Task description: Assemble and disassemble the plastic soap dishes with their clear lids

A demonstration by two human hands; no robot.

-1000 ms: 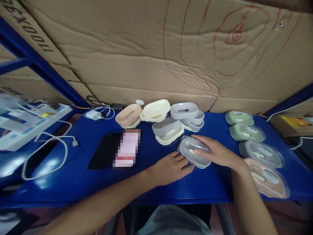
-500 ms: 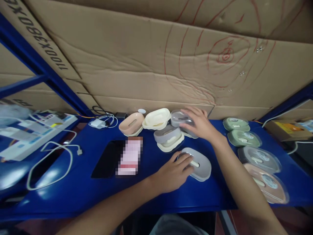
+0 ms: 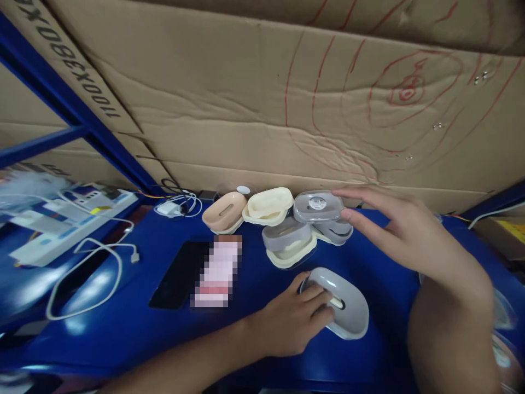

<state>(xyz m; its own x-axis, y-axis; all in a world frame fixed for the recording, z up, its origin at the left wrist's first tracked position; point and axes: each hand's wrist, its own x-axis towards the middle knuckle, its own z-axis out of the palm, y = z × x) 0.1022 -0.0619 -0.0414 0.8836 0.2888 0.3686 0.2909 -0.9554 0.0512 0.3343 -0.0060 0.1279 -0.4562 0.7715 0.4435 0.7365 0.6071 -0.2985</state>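
Note:
My left hand (image 3: 297, 314) has its fingers curled over the left side of a grey oval soap dish (image 3: 353, 306) near the front of the table. A pale strip shows at the dish's slot beside my fingertips. My right hand (image 3: 404, 232) is open, thumb and forefinger spread around the right end of a clear lid with a round label (image 3: 318, 205). This lid rests on grey dish parts (image 3: 336, 232). Whether those fingertips touch it, I cannot tell. Just left, another grey dish (image 3: 285, 234) sits tilted on a cream tray (image 3: 293, 254).
A cream dish (image 3: 268, 203) and a peach dish (image 3: 225, 212) stand at the back. A black tablet (image 3: 178, 276) and a blurred pink-screened phone (image 3: 217, 271) lie left of centre. White cables (image 3: 117, 273) and a power strip (image 3: 77, 227) fill the left. Lidded dishes are partly hidden behind my right arm.
My right hand has slid rightward from over the clear lid to its right end, uncovering the label. My left hand stays on the grey soap dish. The camera view has shifted slightly.

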